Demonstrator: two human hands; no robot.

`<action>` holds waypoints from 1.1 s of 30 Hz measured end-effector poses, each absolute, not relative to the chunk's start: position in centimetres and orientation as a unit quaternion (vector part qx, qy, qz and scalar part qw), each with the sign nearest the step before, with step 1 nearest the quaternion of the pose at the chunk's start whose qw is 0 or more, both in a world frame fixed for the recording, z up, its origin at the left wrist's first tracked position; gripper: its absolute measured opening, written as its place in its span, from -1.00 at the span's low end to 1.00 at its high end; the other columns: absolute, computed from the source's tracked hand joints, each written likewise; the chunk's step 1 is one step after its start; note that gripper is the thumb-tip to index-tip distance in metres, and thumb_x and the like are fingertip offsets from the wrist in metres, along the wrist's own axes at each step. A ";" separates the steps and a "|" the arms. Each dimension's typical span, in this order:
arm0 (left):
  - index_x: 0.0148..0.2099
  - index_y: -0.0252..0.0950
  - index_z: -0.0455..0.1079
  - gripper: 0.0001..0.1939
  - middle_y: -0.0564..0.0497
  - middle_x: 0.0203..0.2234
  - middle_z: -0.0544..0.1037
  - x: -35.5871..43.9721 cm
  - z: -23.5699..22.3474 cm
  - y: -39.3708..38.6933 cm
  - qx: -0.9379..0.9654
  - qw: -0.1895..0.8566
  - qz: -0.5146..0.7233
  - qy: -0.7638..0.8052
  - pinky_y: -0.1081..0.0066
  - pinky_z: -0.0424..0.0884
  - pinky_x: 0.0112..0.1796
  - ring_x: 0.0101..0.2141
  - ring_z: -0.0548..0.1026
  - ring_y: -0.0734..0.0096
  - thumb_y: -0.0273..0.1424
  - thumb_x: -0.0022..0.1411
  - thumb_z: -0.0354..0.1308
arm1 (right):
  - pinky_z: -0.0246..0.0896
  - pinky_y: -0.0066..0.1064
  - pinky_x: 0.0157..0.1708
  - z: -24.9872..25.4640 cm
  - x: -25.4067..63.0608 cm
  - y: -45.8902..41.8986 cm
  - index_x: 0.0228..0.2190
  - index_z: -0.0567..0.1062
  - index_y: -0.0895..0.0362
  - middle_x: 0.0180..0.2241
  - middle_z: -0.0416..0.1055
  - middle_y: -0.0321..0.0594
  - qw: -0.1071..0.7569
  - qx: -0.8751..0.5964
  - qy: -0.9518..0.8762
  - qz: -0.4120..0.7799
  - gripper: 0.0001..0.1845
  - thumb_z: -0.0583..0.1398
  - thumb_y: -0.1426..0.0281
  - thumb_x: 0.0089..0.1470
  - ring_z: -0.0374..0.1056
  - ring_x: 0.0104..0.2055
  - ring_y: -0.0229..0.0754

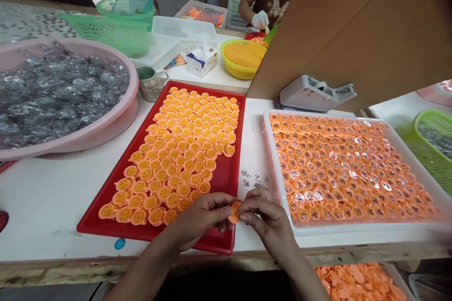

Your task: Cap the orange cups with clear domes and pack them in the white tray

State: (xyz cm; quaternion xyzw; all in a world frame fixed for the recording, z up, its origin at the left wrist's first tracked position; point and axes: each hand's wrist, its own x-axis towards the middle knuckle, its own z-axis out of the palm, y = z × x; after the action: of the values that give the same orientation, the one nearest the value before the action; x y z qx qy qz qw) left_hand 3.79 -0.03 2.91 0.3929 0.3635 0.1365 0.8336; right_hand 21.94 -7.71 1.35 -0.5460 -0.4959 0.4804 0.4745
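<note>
My left hand [199, 218] and my right hand [266, 218] meet at the table's front edge, both pinching one small orange cup [234, 211] between their fingertips. To the left lies a red tray [226, 183] with several open orange cups holding yellow filling. A white tray [278, 188] on the right holds several orange cups with clear lids on them. A few loose clear lids [252, 178] lie on the table between the two trays, just beyond my fingers.
A pink basin [116, 117] of clear lids sits far left, a mug [150, 83] beside it. Behind stand green baskets [109, 33], a yellow bowl [242, 56], a tissue box [201, 60] and a cardboard sheet [353, 23]. A person's gloved hand [260, 19] works at the back.
</note>
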 end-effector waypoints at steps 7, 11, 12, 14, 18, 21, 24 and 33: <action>-0.24 -0.31 0.41 -0.81 0.07 -0.43 0.48 4.5 3.1 -0.4 0.465 0.807 0.115 0.346 0.42 0.39 -0.37 -0.49 0.49 0.45 -0.28 0.22 0.14 | 0.29 -0.41 -0.43 2.1 22.4 -7.3 -0.35 0.58 0.05 -0.36 0.38 -0.21 0.391 -0.552 -0.566 0.471 -0.88 0.21 0.36 0.17 0.33 -0.39 -0.22; -0.18 -0.32 0.37 -0.73 0.05 -0.44 0.48 5.4 2.6 -1.3 0.381 0.812 0.188 0.400 0.37 0.45 -0.44 -0.52 0.52 0.38 -0.20 0.21 0.15 | 0.28 -0.41 -0.42 2.0 21.8 -7.7 -0.32 0.57 0.05 -0.37 0.38 -0.23 0.433 -0.577 -0.546 0.426 -0.90 0.22 0.43 0.15 0.33 -0.38 -0.22; -0.22 -0.34 0.38 -0.72 0.05 -0.49 0.47 5.6 2.5 -1.6 0.382 0.803 0.203 0.410 0.40 0.43 -0.47 -0.55 0.50 0.40 -0.19 0.21 0.15 | 0.28 -0.41 -0.39 2.0 21.5 -7.8 -0.31 0.56 0.04 -0.37 0.39 -0.24 0.442 -0.582 -0.548 0.408 -0.90 0.22 0.44 0.15 0.34 -0.36 -0.22; -0.30 -0.37 0.42 -0.69 0.05 -0.56 0.44 5.7 2.4 -1.9 0.399 0.784 0.220 0.421 0.46 0.36 -0.52 -0.58 0.43 0.46 -0.18 0.23 0.13 | 0.27 -0.41 -0.37 1.9 21.1 -8.1 -0.31 0.54 0.05 -0.39 0.39 -0.25 0.452 -0.589 -0.544 0.391 -0.92 0.22 0.45 0.15 0.33 -0.37 -0.23; -0.29 -0.38 0.52 -0.67 0.05 -0.58 0.42 5.6 2.8 -2.2 0.468 0.742 0.219 0.427 0.48 0.31 -0.52 -0.60 0.36 0.51 -0.21 0.26 0.08 | 0.24 -0.45 -0.45 1.8 20.6 -8.4 -0.36 0.48 0.07 -0.46 0.37 -0.31 0.455 -0.613 -0.511 0.394 -0.97 0.26 0.42 0.12 0.30 -0.45 -0.26; -0.09 -0.29 0.54 -0.72 0.00 -0.41 0.50 5.4 3.3 -2.2 0.556 0.682 0.227 0.417 0.42 0.40 -0.34 -0.41 0.46 0.39 -0.31 0.17 0.21 | 0.24 -0.45 -0.44 2.0 20.7 -8.5 -0.41 0.48 0.08 -0.46 0.38 -0.29 0.460 -0.617 -0.510 0.384 -0.93 0.24 0.42 0.14 0.32 -0.44 -0.25; 0.01 -0.21 0.52 -0.66 -0.04 -0.29 0.55 5.2 3.7 -2.4 0.637 0.618 0.228 0.400 0.39 0.40 -0.19 -0.27 0.48 0.31 -0.41 0.16 0.25 | 0.25 -0.44 -0.42 2.3 20.7 -8.6 -0.39 0.50 0.07 -0.44 0.40 -0.26 0.463 -0.610 -0.518 0.381 -0.91 0.21 0.44 0.16 0.34 -0.41 -0.23; 0.01 -0.09 0.48 -0.64 0.06 -0.21 0.60 4.4 3.1 -2.7 0.702 0.538 0.256 0.391 0.45 0.41 -0.13 -0.21 0.53 0.35 -0.52 0.17 0.25 | 0.25 -0.39 -0.37 2.1 20.4 -9.8 -0.36 0.49 0.02 -0.42 0.41 -0.27 0.484 -0.625 -0.514 0.333 -0.91 0.25 0.47 0.14 0.34 -0.35 -0.20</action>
State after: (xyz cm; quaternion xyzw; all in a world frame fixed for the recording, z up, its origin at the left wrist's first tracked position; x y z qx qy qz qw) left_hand 4.44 -2.70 3.15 0.7018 0.3905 0.2556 0.5382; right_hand 20.36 -9.82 2.12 -0.6247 -0.5141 0.3331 0.4843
